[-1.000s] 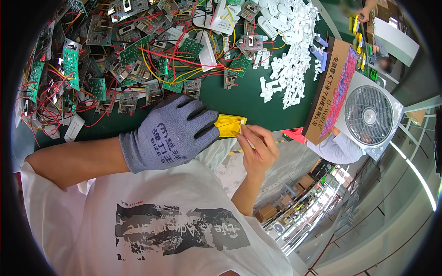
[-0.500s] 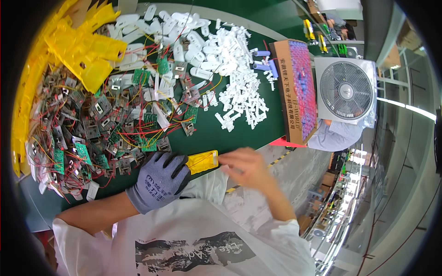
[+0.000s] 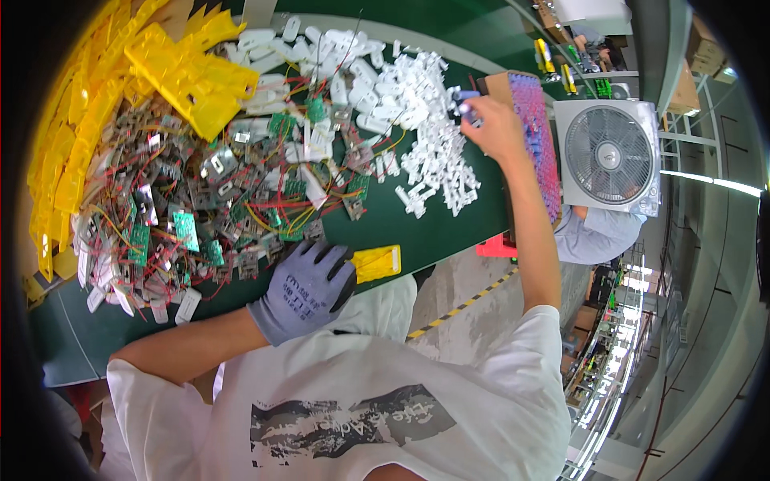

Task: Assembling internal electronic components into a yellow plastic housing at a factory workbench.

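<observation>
My left hand (image 3: 309, 289), in a grey glove with dark fingertips, is closed on one end of a yellow plastic casing (image 3: 377, 263) at the near edge of the green table. The rest of the casing sticks out to the right of the glove. My bare right hand (image 3: 499, 128) reaches far across to the back right. Its thumb and fingers close around a purple cylindrical battery cell (image 3: 472, 118), partly hidden by the fingers. Another purple cell (image 3: 465, 94) lies just beyond the fingertips, beside the heap of small white plastic parts (image 3: 433, 136).
Wired circuit boards (image 3: 185, 231) pile up at the left, with yellow casings (image 3: 188, 76) stacked behind. White oval covers (image 3: 353, 72) lie at the back. A cardboard box of cells (image 3: 539, 144) stands right of the table, near a box fan (image 3: 608, 152) and another person's sleeve (image 3: 601, 234).
My right hand has moved from beside the yellow casing up and away to the cells at the back right, closing on one. The left hand keeps its hold on the casing.
</observation>
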### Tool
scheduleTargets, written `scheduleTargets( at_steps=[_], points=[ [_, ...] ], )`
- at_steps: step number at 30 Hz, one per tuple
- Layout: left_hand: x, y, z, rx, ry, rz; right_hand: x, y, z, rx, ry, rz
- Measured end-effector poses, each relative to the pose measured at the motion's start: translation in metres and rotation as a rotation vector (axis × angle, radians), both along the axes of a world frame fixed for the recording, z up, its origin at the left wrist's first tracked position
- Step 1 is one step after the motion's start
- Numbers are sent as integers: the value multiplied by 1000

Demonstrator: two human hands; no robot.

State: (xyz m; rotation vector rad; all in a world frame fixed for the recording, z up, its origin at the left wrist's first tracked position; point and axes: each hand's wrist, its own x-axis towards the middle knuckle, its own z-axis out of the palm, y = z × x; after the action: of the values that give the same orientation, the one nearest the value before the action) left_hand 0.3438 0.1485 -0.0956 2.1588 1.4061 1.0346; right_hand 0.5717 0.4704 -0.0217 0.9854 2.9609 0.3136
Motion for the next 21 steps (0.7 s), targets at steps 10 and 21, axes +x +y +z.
scheduleTargets(
  at_steps=[10,21],
  points=[
    [-2,3,-1,3,4,-9,3,-178,-16,-930,989,-141],
    [1,-4,-3,2,81,-53,-8,-230,-51,-564,693,248]
  ],
)
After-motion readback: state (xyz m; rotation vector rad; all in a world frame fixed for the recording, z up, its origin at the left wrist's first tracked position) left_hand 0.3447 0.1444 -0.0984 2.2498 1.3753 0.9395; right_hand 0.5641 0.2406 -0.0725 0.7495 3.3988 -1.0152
